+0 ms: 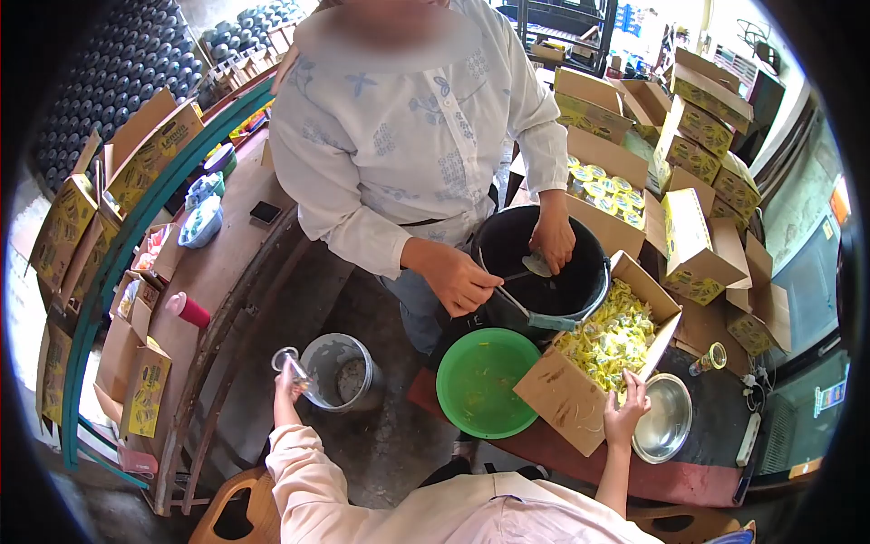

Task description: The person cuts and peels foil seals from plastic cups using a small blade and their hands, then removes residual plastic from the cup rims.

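Observation:
My left hand [290, 384] is closed around a small clear plastic cup [285, 357], held by the left rim of a grey bucket [362, 345] with some residue in its bottom. My right hand [627, 411] is at the near right edge of a cardboard box [560, 399] full of yellow-and-clear packets [609, 331]. Its fingers are apart, the tips beside the packets, and I see nothing held in it. A steel bowl [681, 435] stands right of this hand. Left of the box is a green basin [446, 399] holding a little liquid with yellow bits.
Opposite me a person in a white patterned shirt [399, 136] works over a black bucket [594, 243], a small round item in one hand. Stacked yellow cartons [702, 163] crowd the right. A curved bench [237, 245] on the left bears a red cup [188, 309] and a phone [265, 212].

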Motion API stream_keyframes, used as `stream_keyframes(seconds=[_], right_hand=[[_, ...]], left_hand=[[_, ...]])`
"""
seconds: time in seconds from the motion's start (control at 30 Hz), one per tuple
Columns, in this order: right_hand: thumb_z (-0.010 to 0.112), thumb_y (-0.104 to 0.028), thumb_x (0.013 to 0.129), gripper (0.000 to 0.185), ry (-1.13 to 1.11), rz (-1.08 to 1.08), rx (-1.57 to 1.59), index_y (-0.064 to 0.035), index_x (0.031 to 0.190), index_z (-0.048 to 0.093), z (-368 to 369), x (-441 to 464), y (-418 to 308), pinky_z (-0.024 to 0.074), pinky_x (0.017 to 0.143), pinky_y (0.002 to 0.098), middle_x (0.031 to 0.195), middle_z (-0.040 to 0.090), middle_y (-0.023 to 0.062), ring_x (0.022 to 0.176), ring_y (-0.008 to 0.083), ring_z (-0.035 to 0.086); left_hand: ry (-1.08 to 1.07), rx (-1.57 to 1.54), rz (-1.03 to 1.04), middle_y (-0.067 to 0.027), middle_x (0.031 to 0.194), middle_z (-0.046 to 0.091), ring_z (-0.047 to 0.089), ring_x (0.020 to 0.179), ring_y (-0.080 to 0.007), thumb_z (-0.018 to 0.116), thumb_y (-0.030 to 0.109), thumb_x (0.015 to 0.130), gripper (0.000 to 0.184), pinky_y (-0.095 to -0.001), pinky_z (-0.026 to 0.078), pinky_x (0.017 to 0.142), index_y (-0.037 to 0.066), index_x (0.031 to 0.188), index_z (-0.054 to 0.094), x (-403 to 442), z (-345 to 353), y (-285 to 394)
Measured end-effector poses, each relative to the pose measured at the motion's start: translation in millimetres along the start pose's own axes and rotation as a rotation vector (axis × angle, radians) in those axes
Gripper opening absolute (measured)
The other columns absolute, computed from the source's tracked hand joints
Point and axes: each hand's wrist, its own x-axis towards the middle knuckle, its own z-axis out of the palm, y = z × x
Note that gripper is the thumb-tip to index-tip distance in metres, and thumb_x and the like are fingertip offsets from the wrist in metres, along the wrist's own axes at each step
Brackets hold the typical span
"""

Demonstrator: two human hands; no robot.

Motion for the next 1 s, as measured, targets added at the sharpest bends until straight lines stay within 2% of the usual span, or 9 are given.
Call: stream_keyframes(seconds=[0.17,0.2,0.3,0.33,0.5,0.6,0.67,0.83,1.0], right_hand=[[0.061,-0.005,0.071,0.043,0.014,-0.059,0.012,-0.0082,0.114,0.055,-1.0,-2.0,1.0,0.0241,0.093,0.0374,0.114,0.051,0.0079,0.109,0.0204,0.046],[0.06,-0.005,0.072,0.042,0.013,-0.056,0.016,-0.0075,0.113,0.055,-1.2,-2.7,1.1,0.0244,0.093,0.0377,0.113,0.052,0.0077,0.108,0.0206,0.046],[0.06,-0.005,0.072,0.041,0.014,-0.085,0.035,-0.0068,0.113,0.054,-3.9,-7.4,-5.9,0.0246,0.093,0.0379,0.112,0.052,0.0074,0.107,0.0205,0.046],[0.059,-0.005,0.074,0.04,0.026,-0.101,0.053,-0.0069,0.113,0.054,-1.8,-9.6,-8.0,0.0252,0.093,0.0382,0.109,0.053,0.008,0.105,0.0208,0.048],[0.06,-0.007,0.076,0.035,-0.028,-0.105,0.217,-0.0073,0.11,0.056,10.9,-20.3,-31.1,0.0315,0.09,0.0379,0.093,0.059,0.0088,0.093,0.0224,0.054],[0.062,-0.008,0.075,0.037,-0.074,-0.16,0.372,-0.0072,0.111,0.056,19.7,-28.3,-54.1,0.0357,0.086,0.0362,0.092,0.059,0.0075,0.089,0.0217,0.055],[0.066,-0.008,0.072,0.041,-0.104,-0.177,0.585,-0.0068,0.112,0.056,25.2,-28.3,-75.6,0.0368,0.085,0.0356,0.093,0.06,0.0068,0.087,0.0227,0.057],[0.08,-0.025,0.06,0.083,-0.497,-0.253,1.118,-0.0033,0.129,0.041,-3.1,-22.0,-112.8,0.0401,0.092,0.0364,0.118,0.051,0.0155,0.105,0.0264,0.054],[0.081,-0.024,0.058,0.09,-0.613,-0.315,1.02,-0.0029,0.133,0.035,-24.1,-17.0,-79.5,0.0409,0.094,0.039,0.125,0.045,0.016,0.11,0.0262,0.052]], left_hand=[[-0.047,0.094,0.009,-0.0106,0.076,0.055,0.057,0.057,-0.0225,0.057,0.059,0.076,0.062,-0.0336,0.051,0.049,0.003,0.102,0.054,15.2,-30.6,-15.6],[0.142,-0.074,0.133,-0.0109,0.081,0.055,0.057,0.06,-0.0227,0.058,0.057,0.076,0.062,-0.0353,0.051,0.05,0.002,0.104,0.053,1.0,-10.7,-18.9],[0.068,0.215,0.277,-0.0077,0.088,0.057,0.058,0.074,-0.0182,0.061,0.046,0.079,0.049,-0.0306,0.049,0.053,0.006,0.106,0.053,-6.4,2.6,-29.7],[0.092,0.269,0.262,-0.0028,0.093,0.06,0.058,0.085,-0.0154,0.068,0.037,0.076,0.048,-0.0307,0.047,0.065,0.01,0.111,0.05,-31.6,24.9,-23.2],[-0.305,0.229,0.651,-0.0036,0.102,0.058,0.056,0.083,-0.0111,0.067,0.021,0.079,0.054,-0.024,0.046,0.067,0.007,0.124,0.041,-141.0,120.5,-37.9],[-0.605,0.184,0.429,-0.0062,0.11,0.054,0.055,0.096,-0.0148,0.071,0.009,0.074,0.06,-0.029,0.047,0.078,0.006,0.125,0.041,-220.2,160.2,-46.9],[-0.791,0.256,0.494,-0.0062,0.113,0.052,0.054,0.099,-0.0158,0.074,0.008,0.071,0.062,-0.0292,0.045,0.084,0.006,0.125,0.041,-248.9,183.8,-60.8],[-0.981,0.627,0.631,-0.0079,0.11,0.053,0.052,0.104,-0.0187,0.076,0.012,0.067,0.056,-0.032,0.042,0.088,0.006,0.116,0.048,-321.8,240.6,-87.0],[-1.059,0.658,0.783,-0.0114,0.107,0.054,0.051,0.103,-0.0296,0.078,0.017,0.055,0.062,-0.0377,0.038,0.089,0.006,0.109,0.05,-348.6,276.9,-138.0]])
